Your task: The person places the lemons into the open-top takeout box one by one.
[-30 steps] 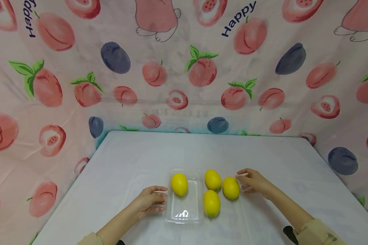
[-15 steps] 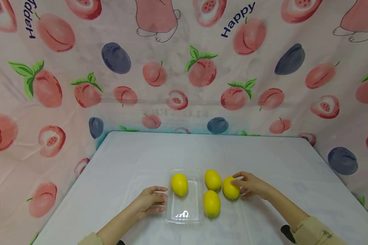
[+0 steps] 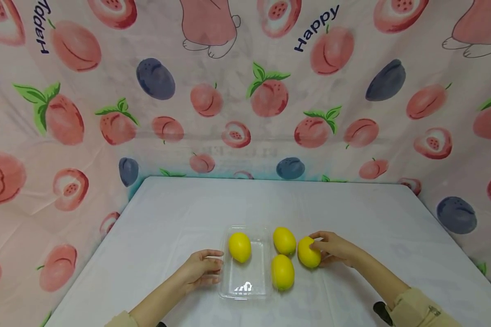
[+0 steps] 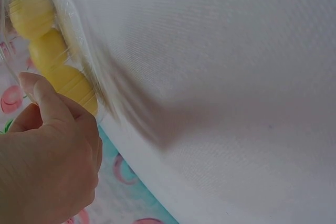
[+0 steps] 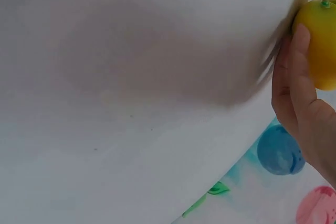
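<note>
Gripping the rightmost lemon (image 3: 308, 252) on the white table (image 3: 352, 213), the right hand (image 3: 335, 249) curls its fingers around it. The left hand (image 3: 198, 269) rests relaxed against the clear tray (image 3: 245, 290), left of the loose lemons.

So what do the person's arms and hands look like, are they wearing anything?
Both hands are bare, with no gloves or rings visible. The left hand and right hand come out of beige sleeves pushed back up the forearms. The right sleeve shows a small metal buckle or clip, with something dark beside its cuff. The left sleeve barely shows.
</note>
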Demonstrator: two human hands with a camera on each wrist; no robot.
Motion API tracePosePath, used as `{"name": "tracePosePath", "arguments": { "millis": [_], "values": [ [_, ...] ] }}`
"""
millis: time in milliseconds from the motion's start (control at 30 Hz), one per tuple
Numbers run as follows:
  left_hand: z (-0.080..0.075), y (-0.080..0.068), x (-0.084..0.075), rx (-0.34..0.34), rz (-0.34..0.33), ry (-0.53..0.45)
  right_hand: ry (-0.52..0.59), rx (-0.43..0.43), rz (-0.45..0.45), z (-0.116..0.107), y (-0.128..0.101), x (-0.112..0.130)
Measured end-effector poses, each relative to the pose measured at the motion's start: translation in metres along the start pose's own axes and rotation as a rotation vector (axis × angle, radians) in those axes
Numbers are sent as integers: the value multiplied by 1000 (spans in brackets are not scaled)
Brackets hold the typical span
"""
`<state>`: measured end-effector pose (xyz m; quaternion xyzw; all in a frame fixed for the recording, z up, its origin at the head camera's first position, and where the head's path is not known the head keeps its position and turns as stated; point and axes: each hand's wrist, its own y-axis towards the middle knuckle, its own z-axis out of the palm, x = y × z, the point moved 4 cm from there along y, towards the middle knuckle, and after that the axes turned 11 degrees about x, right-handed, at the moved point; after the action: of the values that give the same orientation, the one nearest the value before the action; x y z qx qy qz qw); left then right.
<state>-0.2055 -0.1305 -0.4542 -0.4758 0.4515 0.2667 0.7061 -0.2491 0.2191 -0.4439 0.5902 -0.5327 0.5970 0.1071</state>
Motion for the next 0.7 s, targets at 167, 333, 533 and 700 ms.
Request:
{"name": "tracePosePath", "arguments": {
  "millis": [167,333,533,700],
  "values": [
    [1,1,0,-16,-8,5,9,-13,-2,2,0,-2],
    [1,2,1,-23,-8,-2,6,-25,-5,2,0,-2],
    [0,1,2,-33,-7,3,8,-38,-7,2,0,-2],
    [1,1,1,-29,-9,1,-5,-61,-4,0,-3,-1]
  ]
}}
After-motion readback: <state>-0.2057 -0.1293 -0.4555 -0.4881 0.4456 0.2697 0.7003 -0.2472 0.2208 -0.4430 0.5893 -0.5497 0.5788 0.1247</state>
